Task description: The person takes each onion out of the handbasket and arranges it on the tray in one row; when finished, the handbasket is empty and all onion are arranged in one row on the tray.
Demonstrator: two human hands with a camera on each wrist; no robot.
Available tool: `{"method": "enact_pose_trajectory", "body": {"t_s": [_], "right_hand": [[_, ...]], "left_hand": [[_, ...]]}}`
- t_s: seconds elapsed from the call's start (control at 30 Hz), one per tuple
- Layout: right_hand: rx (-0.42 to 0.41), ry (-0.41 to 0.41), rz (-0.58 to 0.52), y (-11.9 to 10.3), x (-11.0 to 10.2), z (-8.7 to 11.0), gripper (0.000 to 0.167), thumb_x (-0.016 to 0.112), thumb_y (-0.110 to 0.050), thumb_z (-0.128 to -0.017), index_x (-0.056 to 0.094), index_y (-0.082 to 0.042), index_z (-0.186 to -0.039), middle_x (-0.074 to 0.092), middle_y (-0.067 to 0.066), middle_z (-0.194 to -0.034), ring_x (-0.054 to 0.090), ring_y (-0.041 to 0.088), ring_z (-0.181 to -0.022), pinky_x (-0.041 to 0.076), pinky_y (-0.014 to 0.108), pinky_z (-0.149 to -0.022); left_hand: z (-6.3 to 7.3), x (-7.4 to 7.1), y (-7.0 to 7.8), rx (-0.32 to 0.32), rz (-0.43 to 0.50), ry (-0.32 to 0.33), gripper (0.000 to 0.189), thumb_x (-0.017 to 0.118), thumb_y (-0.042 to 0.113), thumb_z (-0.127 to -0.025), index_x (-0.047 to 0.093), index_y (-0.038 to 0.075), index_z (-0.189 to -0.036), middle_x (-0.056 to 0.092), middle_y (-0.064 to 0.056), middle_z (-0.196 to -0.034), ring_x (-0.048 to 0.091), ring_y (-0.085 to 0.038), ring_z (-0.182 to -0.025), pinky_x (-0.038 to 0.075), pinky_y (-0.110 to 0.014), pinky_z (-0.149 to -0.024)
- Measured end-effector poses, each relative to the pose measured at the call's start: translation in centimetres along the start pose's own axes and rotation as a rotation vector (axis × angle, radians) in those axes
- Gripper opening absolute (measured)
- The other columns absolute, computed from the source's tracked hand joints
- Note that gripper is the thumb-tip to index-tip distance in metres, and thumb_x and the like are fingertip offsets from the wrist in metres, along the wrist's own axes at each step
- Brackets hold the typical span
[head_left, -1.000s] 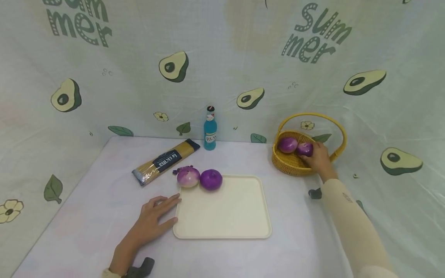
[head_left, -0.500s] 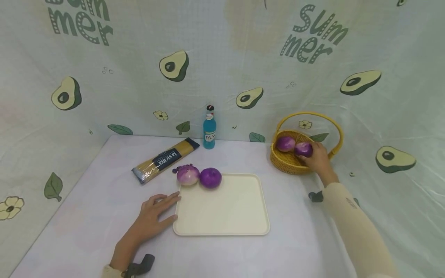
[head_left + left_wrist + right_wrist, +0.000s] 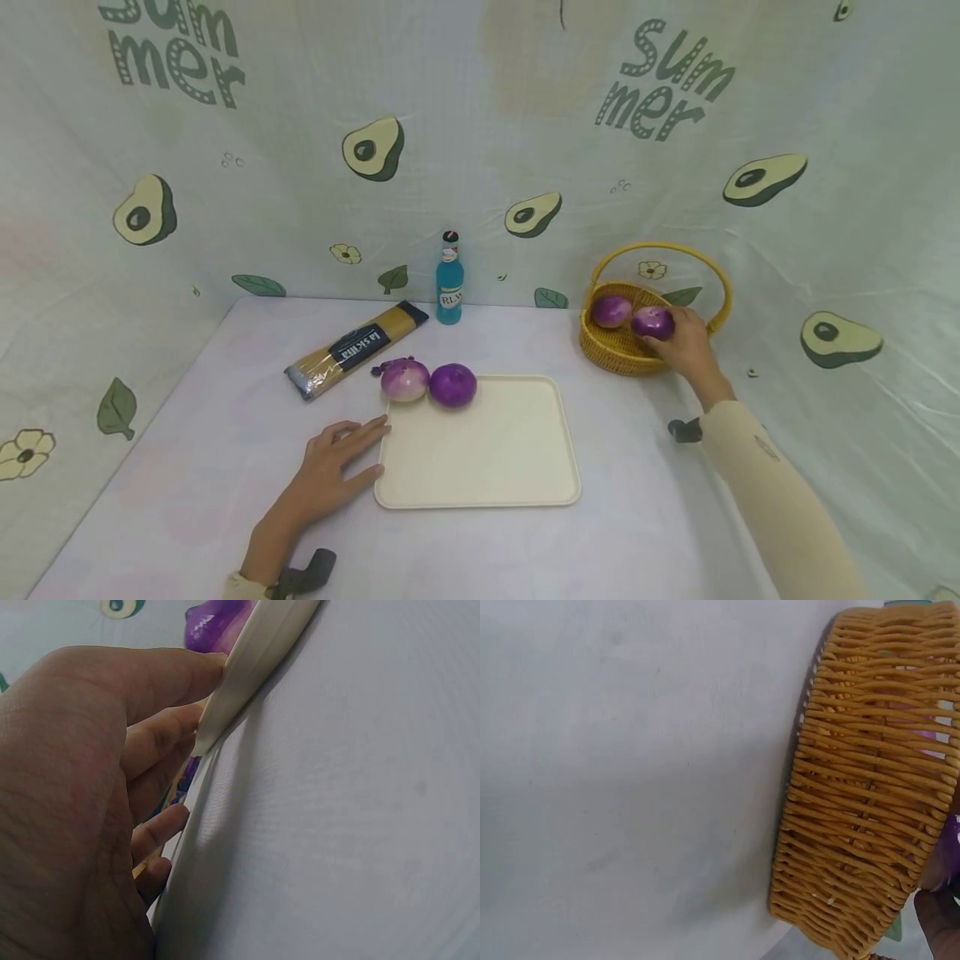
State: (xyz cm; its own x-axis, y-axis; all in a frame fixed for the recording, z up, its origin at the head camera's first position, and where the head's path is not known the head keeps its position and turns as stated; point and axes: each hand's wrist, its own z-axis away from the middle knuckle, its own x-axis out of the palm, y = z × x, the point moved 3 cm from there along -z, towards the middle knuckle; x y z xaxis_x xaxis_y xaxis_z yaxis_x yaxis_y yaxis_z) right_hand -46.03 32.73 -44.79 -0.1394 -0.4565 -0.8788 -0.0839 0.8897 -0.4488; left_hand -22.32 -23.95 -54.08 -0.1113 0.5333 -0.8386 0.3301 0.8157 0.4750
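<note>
Stillness fills my past second: only the head view shifts a little, while my right hand stays at the yellow wicker basket with its onion. That purple onion sits within the basket's rim, just beside a second onion. I judge this a hold rather than a transfer, the work centred on the basket; whether the onion bears on its floor I cannot tell.

My right arm reaches far forward, the hand bent inward over the near right rim, thumb and fingers clamped round the onion's side. From the right wrist, the woven wall hides most of that grip.

My left hand lies low at the cream tray, fingers loosely extended and somewhat apart, tips touching its left edge. Two more onions sit side by side near the tray's far left corner.
</note>
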Motion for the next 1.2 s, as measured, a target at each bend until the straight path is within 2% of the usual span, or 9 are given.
{"method": "enact_pose_trajectory", "body": {"t_s": [0.5,0.9,1.2], "right_hand": [[-0.085,0.027,-0.022,-1.4,-0.4,1.8,0.076,0.076,-0.02,-0.09,0.034,0.01,-0.147,0.03,0.036,-0.148,0.03,0.054,-0.134,0.027,0.067,-0.108],[-0.067,0.041,-0.031,-1.7,-0.4,3.0,0.081,0.076,-0.021,-0.091,0.029,0.005,-0.153,0.025,0.031,-0.155,0.027,0.052,-0.139,0.027,0.066,-0.109],[-0.112,0.062,-0.04,-2.6,-1.0,3.9,0.078,0.078,-0.023,-0.089,0.036,0.006,-0.148,0.03,0.033,-0.152,0.032,0.053,-0.135,0.03,0.067,-0.106]], "left_hand": [[0.0,0.1,0.0,-0.002,0.007,-0.005,0.058,0.068,0.045,-0.093,0.053,0.031,-0.147,0.047,0.013,-0.152,0.039,-0.027,-0.131,0.025,-0.056,-0.099],[0.0,-0.2,0.2,-0.002,0.008,-0.005,0.059,0.067,0.044,-0.093,0.052,0.03,-0.147,0.046,0.013,-0.152,0.038,-0.027,-0.132,0.024,-0.057,-0.1],[0.1,-0.2,0.2,0.011,0.012,0.007,0.058,0.068,0.043,-0.092,0.053,0.028,-0.146,0.047,0.012,-0.151,0.039,-0.027,-0.131,0.025,-0.055,-0.098]]}}
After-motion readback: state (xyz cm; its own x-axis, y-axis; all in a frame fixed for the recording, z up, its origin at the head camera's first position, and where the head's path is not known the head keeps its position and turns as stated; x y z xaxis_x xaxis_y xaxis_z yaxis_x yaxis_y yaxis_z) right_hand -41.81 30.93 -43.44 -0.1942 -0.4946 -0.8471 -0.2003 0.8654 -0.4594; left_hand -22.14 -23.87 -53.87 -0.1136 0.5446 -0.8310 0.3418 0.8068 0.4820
